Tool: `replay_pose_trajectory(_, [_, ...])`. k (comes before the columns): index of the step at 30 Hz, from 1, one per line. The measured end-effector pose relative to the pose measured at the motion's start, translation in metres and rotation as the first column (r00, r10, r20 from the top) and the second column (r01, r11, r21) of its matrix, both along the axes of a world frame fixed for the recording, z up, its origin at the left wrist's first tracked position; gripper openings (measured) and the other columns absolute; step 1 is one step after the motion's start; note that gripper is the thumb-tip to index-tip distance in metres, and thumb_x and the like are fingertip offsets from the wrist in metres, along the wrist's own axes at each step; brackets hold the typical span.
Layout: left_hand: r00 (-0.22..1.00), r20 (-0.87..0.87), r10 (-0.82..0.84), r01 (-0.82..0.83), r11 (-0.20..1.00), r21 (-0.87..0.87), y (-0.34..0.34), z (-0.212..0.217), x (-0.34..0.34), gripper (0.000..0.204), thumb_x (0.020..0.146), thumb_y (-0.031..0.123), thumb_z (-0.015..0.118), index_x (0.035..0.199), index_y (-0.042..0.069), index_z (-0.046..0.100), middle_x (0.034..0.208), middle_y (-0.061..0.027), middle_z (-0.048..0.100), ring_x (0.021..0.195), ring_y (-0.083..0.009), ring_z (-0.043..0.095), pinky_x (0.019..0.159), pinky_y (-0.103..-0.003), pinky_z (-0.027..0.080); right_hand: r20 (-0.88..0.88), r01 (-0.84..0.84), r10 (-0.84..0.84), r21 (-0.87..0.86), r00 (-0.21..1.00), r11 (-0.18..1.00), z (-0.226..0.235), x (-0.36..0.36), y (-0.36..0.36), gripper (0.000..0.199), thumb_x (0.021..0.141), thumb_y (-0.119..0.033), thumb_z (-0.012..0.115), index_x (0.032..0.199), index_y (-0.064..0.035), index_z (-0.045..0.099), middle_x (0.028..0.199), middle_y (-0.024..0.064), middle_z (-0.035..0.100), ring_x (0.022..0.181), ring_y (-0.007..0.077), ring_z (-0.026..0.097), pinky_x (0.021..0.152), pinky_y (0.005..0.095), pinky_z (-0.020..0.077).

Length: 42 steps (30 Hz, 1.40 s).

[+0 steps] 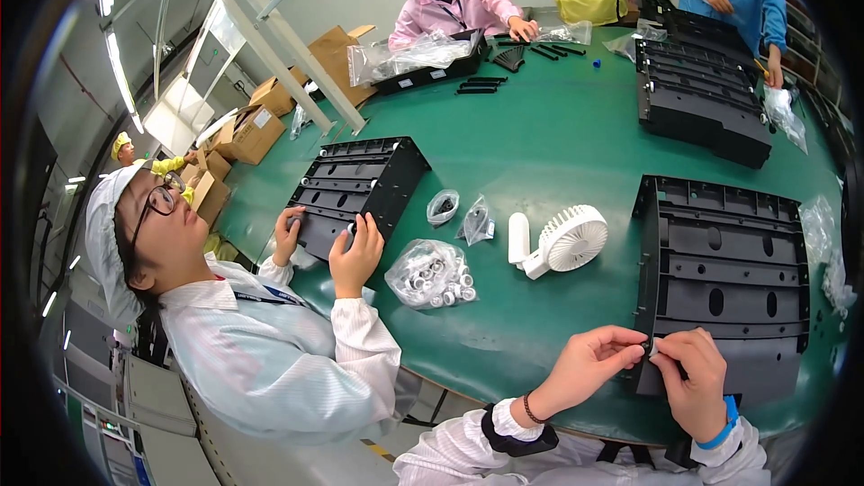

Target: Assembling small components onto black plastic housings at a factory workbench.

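A large black slotted panel [733, 256] with oval holes and raised ribs lies on the green table in front of me, at the right. By its near left corner my two hands meet with fingertips almost touching. My left hand [589, 369] is closed in a pinch on a small black piece. My right hand [695, 378], a blue band at its wrist, pinches a small white part against it. Fingers partly cover both pieces, so their exact kind does not show. Whether they touch the panel's edge I cannot tell.
A white handheld fan [571, 241], a clear bag of white rollers [430, 274] and two small bags of parts [477, 220] lie left of the panel. A co-worker at left handles another black panel [360, 184]. More people, panels and a black bin [427, 72] are farther back.
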<state>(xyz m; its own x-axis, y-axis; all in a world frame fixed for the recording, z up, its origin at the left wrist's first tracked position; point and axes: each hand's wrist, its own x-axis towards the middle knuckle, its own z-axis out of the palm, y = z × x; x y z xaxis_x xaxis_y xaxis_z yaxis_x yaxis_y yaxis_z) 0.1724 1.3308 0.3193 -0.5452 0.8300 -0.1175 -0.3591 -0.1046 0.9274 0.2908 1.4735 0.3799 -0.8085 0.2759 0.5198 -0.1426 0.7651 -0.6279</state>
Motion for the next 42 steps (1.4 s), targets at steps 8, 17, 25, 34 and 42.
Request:
replay_pose_trajectory(8, [0.99, -0.122, 0.07, -0.065, 0.997, 0.044, 0.002, 0.005, 0.001, 0.021, 0.093, 0.001, 0.065, 0.113, -0.002, 0.067, 0.106, -0.0069, 0.068, 0.094, -0.0115, 0.065, 0.084, -0.023, 0.053, -0.004, 0.013, -0.013, 0.034, 1.0, 0.999, 0.001, -0.001, 0.004, 0.023, 0.073, 0.005, 0.075, 0.094, -0.0007, 0.067, 0.087, 0.0108, 0.066, 0.075, 0.0285, 0.06, 0.067, 0.0371, 0.0461])
replay_pose_trajectory(17, [0.94, -0.283, 0.188, -0.165, 0.981, 0.105, 0.004, 0.017, 0.007, 0.019, 0.085, -0.011, 0.067, 0.103, -0.004, 0.071, 0.11, -0.012, 0.066, 0.097, -0.0159, 0.065, 0.082, -0.025, 0.054, -0.015, -0.044, 0.045, 0.073, 0.999, 0.996, -0.005, 0.001, 0.011, 0.025, 0.076, 0.0, 0.076, 0.1, -0.0018, 0.068, 0.089, 0.0083, 0.066, 0.076, 0.0248, 0.061, 0.067, 0.0346, 0.0455])
replay_pose_trajectory(25, [0.968, -0.05, 0.244, -0.239, 0.967, 0.094, 0.005, 0.017, 0.015, 0.028, 0.089, -0.01, 0.064, 0.116, -0.006, 0.064, 0.11, -0.0139, 0.067, 0.102, -0.018, 0.065, 0.09, -0.028, 0.054, -0.034, -0.053, 0.054, 0.046, 0.998, 0.998, -0.009, 0.003, 0.013, 0.025, 0.077, 0.0, 0.075, 0.101, -0.0019, 0.067, 0.09, 0.0078, 0.065, 0.075, 0.0242, 0.06, 0.066, 0.0346, 0.0442])
replay_pose_trajectory(34, [0.955, -0.152, 0.254, -0.198, 0.93, 0.31, 0.004, 0.017, 0.02, 0.029, 0.086, -0.016, 0.061, 0.112, -0.005, 0.058, 0.112, -0.0156, 0.065, 0.11, -0.0238, 0.063, 0.098, -0.035, 0.05, -0.03, -0.056, 0.058, 0.054, 0.998, 0.997, -0.009, 0.004, 0.013, 0.024, 0.077, 0.0, 0.074, 0.1, -0.0016, 0.067, 0.092, 0.0077, 0.065, 0.078, 0.0244, 0.06, 0.068, 0.0345, 0.0448])
replay_pose_trajectory(42, [0.908, -0.404, 0.109, -0.17, 0.978, -0.118, -0.001, 0.011, 0.008, 0.017, 0.092, 0.003, 0.064, 0.108, -0.003, 0.062, 0.111, -0.0116, 0.06, 0.102, -0.0195, 0.062, 0.089, -0.029, 0.05, -0.046, -0.055, 0.057, 0.043, 0.997, 0.998, -0.008, 0.005, 0.01, 0.022, 0.077, -0.002, 0.076, 0.099, -0.0018, 0.07, 0.092, 0.0075, 0.068, 0.077, 0.0234, 0.061, 0.07, 0.0336, 0.0461])
